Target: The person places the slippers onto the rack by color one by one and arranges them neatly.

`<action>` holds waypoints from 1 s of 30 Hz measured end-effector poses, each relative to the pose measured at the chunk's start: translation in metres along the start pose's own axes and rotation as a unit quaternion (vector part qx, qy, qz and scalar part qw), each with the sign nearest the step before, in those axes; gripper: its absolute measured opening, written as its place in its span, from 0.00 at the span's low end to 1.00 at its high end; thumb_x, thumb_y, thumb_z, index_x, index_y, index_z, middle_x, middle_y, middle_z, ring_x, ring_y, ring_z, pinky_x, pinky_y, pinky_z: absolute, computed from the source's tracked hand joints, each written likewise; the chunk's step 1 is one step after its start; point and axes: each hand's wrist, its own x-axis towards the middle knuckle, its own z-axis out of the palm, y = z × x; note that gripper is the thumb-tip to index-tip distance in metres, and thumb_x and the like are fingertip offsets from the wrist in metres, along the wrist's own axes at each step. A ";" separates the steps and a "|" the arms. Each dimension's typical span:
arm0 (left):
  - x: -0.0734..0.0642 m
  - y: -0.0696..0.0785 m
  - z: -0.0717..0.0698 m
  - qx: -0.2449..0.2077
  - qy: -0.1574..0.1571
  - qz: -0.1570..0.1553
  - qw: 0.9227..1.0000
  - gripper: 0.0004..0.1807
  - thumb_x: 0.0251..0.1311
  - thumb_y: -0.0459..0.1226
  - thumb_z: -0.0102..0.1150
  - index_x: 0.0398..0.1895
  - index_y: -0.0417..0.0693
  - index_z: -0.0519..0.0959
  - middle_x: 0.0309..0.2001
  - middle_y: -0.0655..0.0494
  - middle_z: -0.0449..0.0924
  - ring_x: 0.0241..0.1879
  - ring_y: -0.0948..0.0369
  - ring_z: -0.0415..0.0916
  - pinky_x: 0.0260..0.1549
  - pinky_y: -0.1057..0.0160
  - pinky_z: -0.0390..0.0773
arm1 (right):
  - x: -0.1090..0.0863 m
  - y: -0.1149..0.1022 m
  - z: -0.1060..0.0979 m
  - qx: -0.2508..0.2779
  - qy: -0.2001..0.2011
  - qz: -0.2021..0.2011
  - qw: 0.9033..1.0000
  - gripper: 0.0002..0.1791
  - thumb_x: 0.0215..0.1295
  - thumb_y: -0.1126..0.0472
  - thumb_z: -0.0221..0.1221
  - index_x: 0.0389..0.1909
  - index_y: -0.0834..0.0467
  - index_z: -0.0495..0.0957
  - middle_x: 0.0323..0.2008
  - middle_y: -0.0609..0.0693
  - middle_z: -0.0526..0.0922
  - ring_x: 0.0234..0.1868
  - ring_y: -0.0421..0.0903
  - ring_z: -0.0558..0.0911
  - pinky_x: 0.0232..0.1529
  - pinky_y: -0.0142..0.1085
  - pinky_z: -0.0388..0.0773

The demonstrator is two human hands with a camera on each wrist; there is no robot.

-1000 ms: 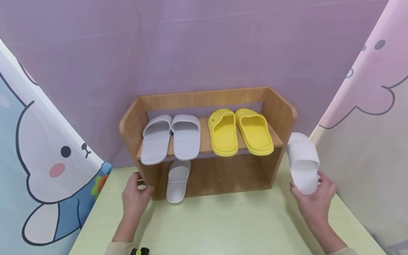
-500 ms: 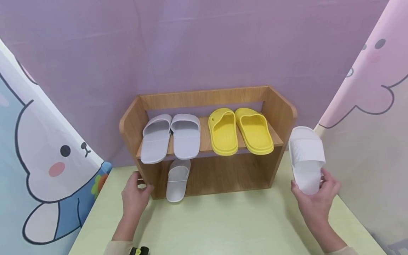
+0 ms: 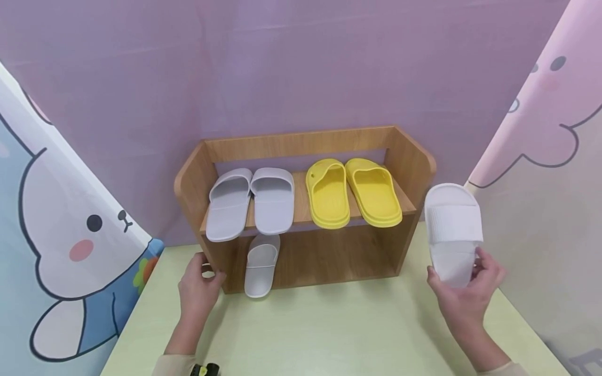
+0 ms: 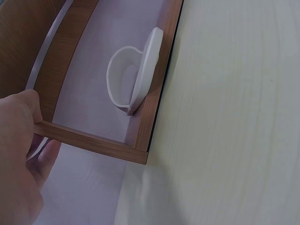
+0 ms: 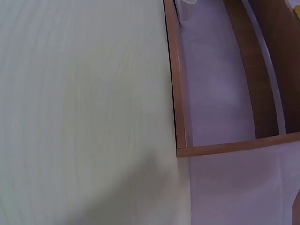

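My right hand [image 3: 470, 292] holds a white slipper [image 3: 455, 224] by its heel end, toe up, to the right of a wooden shoe rack [image 3: 301, 145]. The ribbed strap of that slipper faces me. With my left hand [image 3: 199, 290] I pinch the front edge of the rack's left side panel; in the left wrist view, thumb and fingers [image 4: 47, 159] lie on either side of that panel [image 4: 93, 143]. Inside the lower shelf, at its left, sits another white slipper [image 3: 261, 266]. Only a sliver of the right hand [image 5: 296, 208] shows in the right wrist view.
On the upper shelf stand two pale grey slippers [image 3: 274, 209] at the left and two yellow clogs [image 3: 373, 196] at the right. The rack rests on a pale green table [image 3: 310, 334]. Behind it hangs a purple cloth [image 3: 301, 68], with cartoon-printed cloths [image 3: 56, 235] at the sides.
My right hand has tipped the white slipper more upright and shifted it slightly right and up, its strap now turned more toward me. The left hand stays on the rack's side.
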 end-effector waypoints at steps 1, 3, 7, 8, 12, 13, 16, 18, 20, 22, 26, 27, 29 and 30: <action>0.000 0.000 0.000 0.000 0.001 0.001 1.000 0.20 0.61 0.30 0.71 0.56 0.45 0.79 0.51 0.49 0.87 0.47 0.48 0.91 0.37 0.57 0.91 | 0.000 -0.002 0.000 0.004 0.000 -0.005 1.000 0.57 0.35 0.82 0.75 0.75 0.68 0.67 0.63 0.37 0.61 0.54 0.39 0.69 0.52 0.29 0.70; 0.000 0.001 0.000 0.000 0.000 0.001 1.000 0.20 0.61 0.30 0.71 0.56 0.45 0.79 0.51 0.49 0.87 0.47 0.47 0.91 0.37 0.56 0.91 | -0.001 -0.005 0.001 0.010 -0.006 -0.014 1.000 0.56 0.34 0.82 0.75 0.74 0.72 0.67 0.62 0.38 0.61 0.54 0.39 0.69 0.51 0.30 0.69; 0.000 0.001 0.000 0.001 -0.002 -0.003 1.000 0.20 0.62 0.30 0.71 0.56 0.44 0.79 0.51 0.48 0.87 0.48 0.47 0.90 0.38 0.50 0.92 | -0.001 -0.012 0.003 0.019 -0.017 -0.035 0.999 0.55 0.34 0.79 0.75 0.72 0.78 0.66 0.61 0.38 0.61 0.52 0.38 0.69 0.50 0.30 0.68; 0.000 0.001 0.000 0.000 -0.003 -0.005 1.000 0.20 0.62 0.30 0.71 0.57 0.44 0.78 0.51 0.48 0.87 0.48 0.46 0.90 0.39 0.48 0.93 | -0.002 -0.014 0.003 0.021 -0.020 -0.042 0.999 0.55 0.34 0.79 0.75 0.72 0.78 0.66 0.61 0.38 0.61 0.52 0.38 0.69 0.50 0.30 0.68; 0.001 0.001 0.001 -0.002 -0.003 -0.006 1.000 0.20 0.62 0.30 0.71 0.57 0.44 0.78 0.52 0.47 0.87 0.48 0.46 0.90 0.39 0.44 0.93 | -0.003 -0.021 0.005 0.023 -0.030 -0.070 0.997 0.53 0.33 0.74 0.75 0.70 0.80 0.68 0.61 0.39 0.62 0.51 0.37 0.70 0.49 0.29 0.69; 0.000 0.001 0.001 -0.002 -0.002 -0.005 1.000 0.20 0.62 0.30 0.71 0.57 0.44 0.78 0.51 0.47 0.87 0.48 0.45 0.90 0.39 0.43 0.93 | -0.004 -0.023 0.005 0.025 -0.032 -0.076 0.996 0.53 0.34 0.73 0.75 0.69 0.80 0.69 0.60 0.39 0.62 0.51 0.37 0.70 0.49 0.29 0.69; 0.000 0.000 0.001 -0.002 0.000 -0.002 1.000 0.20 0.61 0.29 0.71 0.56 0.44 0.78 0.51 0.47 0.87 0.47 0.45 0.91 0.38 0.45 0.93 | -0.005 -0.028 0.007 0.032 -0.041 -0.089 0.995 0.53 0.34 0.70 0.75 0.70 0.79 0.69 0.61 0.39 0.62 0.52 0.37 0.71 0.50 0.28 0.70; 0.000 -0.001 0.002 -0.001 0.001 0.000 1.000 0.20 0.60 0.29 0.71 0.55 0.44 0.78 0.51 0.48 0.87 0.47 0.46 0.91 0.38 0.48 0.92 | -0.005 -0.031 0.008 0.039 -0.047 -0.098 0.993 0.53 0.35 0.68 0.74 0.70 0.79 0.70 0.61 0.40 0.62 0.52 0.38 0.71 0.50 0.27 0.70; 0.000 -0.001 0.002 -0.001 0.001 0.001 1.000 0.20 0.59 0.29 0.71 0.54 0.45 0.79 0.50 0.49 0.87 0.46 0.47 0.91 0.38 0.52 0.91 | -0.006 -0.033 0.009 0.050 -0.053 -0.109 0.991 0.53 0.34 0.67 0.73 0.70 0.79 0.70 0.61 0.40 0.62 0.53 0.38 0.71 0.51 0.27 0.70; 0.000 -0.002 0.002 -0.001 0.002 0.002 1.000 0.20 0.58 0.29 0.71 0.53 0.46 0.79 0.49 0.50 0.87 0.46 0.48 0.91 0.38 0.53 0.90 | -0.007 -0.034 0.011 0.057 -0.056 -0.122 0.989 0.53 0.34 0.64 0.73 0.69 0.80 0.71 0.62 0.40 0.63 0.54 0.39 0.70 0.52 0.27 0.70; 0.000 -0.002 0.001 -0.003 0.004 0.005 1.000 0.20 0.57 0.29 0.71 0.52 0.46 0.79 0.49 0.50 0.87 0.46 0.48 0.91 0.37 0.52 0.90 | -0.009 -0.038 0.013 0.066 -0.071 -0.132 0.986 0.54 0.34 0.62 0.73 0.69 0.81 0.71 0.62 0.40 0.63 0.56 0.39 0.69 0.52 0.28 0.68; 0.000 -0.001 0.001 -0.003 0.004 0.005 1.000 0.20 0.57 0.29 0.71 0.52 0.46 0.79 0.49 0.50 0.87 0.46 0.48 0.91 0.38 0.52 0.90 | -0.009 -0.039 0.014 0.067 -0.075 -0.132 0.986 0.54 0.34 0.61 0.73 0.68 0.81 0.71 0.62 0.40 0.64 0.57 0.38 0.68 0.52 0.28 0.68; 0.000 -0.001 0.001 -0.002 0.005 0.007 1.000 0.19 0.57 0.28 0.71 0.52 0.46 0.79 0.49 0.50 0.87 0.45 0.49 0.91 0.38 0.52 0.90 | -0.011 -0.041 0.015 0.069 -0.082 -0.130 0.986 0.54 0.34 0.61 0.73 0.68 0.81 0.70 0.62 0.40 0.63 0.56 0.38 0.68 0.51 0.29 0.68; 0.000 -0.001 0.001 -0.002 0.005 0.007 1.000 0.19 0.57 0.28 0.71 0.52 0.46 0.79 0.49 0.50 0.87 0.45 0.49 0.91 0.38 0.52 0.90 | -0.011 -0.042 0.016 0.069 -0.084 -0.131 0.985 0.54 0.34 0.61 0.73 0.68 0.81 0.70 0.62 0.40 0.64 0.56 0.38 0.68 0.51 0.29 0.68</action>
